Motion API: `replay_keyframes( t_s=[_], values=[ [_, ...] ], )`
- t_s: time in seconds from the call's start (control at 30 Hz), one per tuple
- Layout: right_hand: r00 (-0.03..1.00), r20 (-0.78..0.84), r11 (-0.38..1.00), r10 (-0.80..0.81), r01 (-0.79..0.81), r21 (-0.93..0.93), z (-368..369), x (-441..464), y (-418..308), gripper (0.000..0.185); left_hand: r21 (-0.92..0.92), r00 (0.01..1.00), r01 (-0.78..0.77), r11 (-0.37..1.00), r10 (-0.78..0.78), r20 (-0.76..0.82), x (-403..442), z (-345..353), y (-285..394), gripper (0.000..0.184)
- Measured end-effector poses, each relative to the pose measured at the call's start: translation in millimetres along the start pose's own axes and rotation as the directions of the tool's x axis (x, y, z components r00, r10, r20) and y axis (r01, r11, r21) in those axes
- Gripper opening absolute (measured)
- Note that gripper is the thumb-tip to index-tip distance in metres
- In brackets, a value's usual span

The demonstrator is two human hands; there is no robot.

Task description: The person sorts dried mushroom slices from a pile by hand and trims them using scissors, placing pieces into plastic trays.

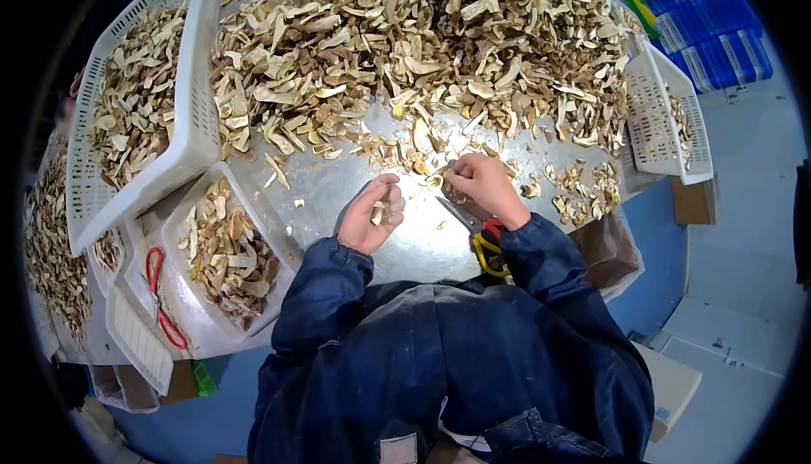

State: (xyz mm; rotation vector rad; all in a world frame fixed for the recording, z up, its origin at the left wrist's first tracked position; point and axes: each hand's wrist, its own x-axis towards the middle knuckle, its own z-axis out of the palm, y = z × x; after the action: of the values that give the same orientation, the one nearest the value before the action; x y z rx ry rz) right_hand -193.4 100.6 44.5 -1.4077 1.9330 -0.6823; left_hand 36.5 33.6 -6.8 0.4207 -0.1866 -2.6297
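My left hand is half curled, palm up, around small dried mushroom pieces. To its right, my right hand is closed in a pinch at a small dried mushroom slice, partly hidden by the fingertips. Scissors with yellow handles lie on the metal table beneath my right wrist, blades pointing toward the fingers. Just beyond both hands, loose slices and crumbs lie scattered. Behind them rises a large heap of dried mushroom slices.
On the left are a white slotted basket and a white tray, both holding mushroom slices. Red-handled scissors lie beside the tray. Another white basket stands at right, near stacked blue crates. A lined box sits below the table edge.
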Motion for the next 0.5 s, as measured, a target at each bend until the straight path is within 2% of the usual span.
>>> replay_keyframes(
  t_s=[0.03, 0.07, 0.1, 0.2, 0.23, 0.33, 0.37, 0.47, 0.5],
  values=[
    [0.986, 0.085, 0.958, 0.147, -0.163, 0.235, -6.3, 1.1, 2.7, 0.016, 0.001, 1.0, 0.0, 1.0, 0.0, -0.009, 0.3, 0.9, 0.3, 0.015],
    [0.943, 0.202, 0.837, 0.266, -0.33, 0.437, -12.2, 0.6, 5.8, 0.016, 0.007, 1.0, 0.001, 1.0, -0.001, -0.006, 0.3, 0.8, 0.8, 0.015],
    [0.934, 0.296, 0.621, 0.2, -0.354, 0.699, -16.3, -2.2, 12.7, 0.02, 0.011, 1.0, 0.002, 1.0, -0.002, -0.003, 0.3, 0.3, 0.8, 0.015],
    [0.95, 0.31, 0.124, -0.039, -0.303, 0.945, -17.7, -12.6, 31.1, 0.022, 0.023, 1.0, -0.001, 1.0, 0.001, -0.012, 0.5, 0.4, 0.2, 0.015],
    [0.941, 0.332, 0.075, -0.063, -0.327, 0.942, -15.0, -13.6, 36.7, 0.031, 0.028, 1.0, -0.003, 1.0, 0.004, -0.018, 0.2, 0.4, -0.1, 0.015],
    [0.922, 0.374, -0.049, -0.102, -0.38, 0.924, -14.4, -14.5, 33.6, 0.038, 0.031, 1.0, -0.003, 1.0, 0.003, 0.013, 1.1, -4.2, -0.5, 0.016],
    [0.948, 0.295, -0.014, -0.123, -0.299, 0.954, -15.1, -11.3, 28.1, 0.039, 0.026, 1.0, -0.002, 1.0, 0.002, 0.02, 1.6, -5.2, -0.3, 0.016],
    [0.969, 0.193, -0.019, 0.158, -0.192, 0.981, -22.2, -0.1, 4.7, 0.037, 0.015, 1.0, -0.006, 1.0, 0.006, 0.016, 0.6, -5.6, -0.6, 0.017],
    [0.972, 0.149, 0.115, 0.18, -0.172, 0.978, -23.9, 5.8, 7.9, 0.032, 0.012, 1.0, -0.011, 1.0, 0.01, 0.006, 0.3, -4.2, -0.5, 0.018]
  ],
)
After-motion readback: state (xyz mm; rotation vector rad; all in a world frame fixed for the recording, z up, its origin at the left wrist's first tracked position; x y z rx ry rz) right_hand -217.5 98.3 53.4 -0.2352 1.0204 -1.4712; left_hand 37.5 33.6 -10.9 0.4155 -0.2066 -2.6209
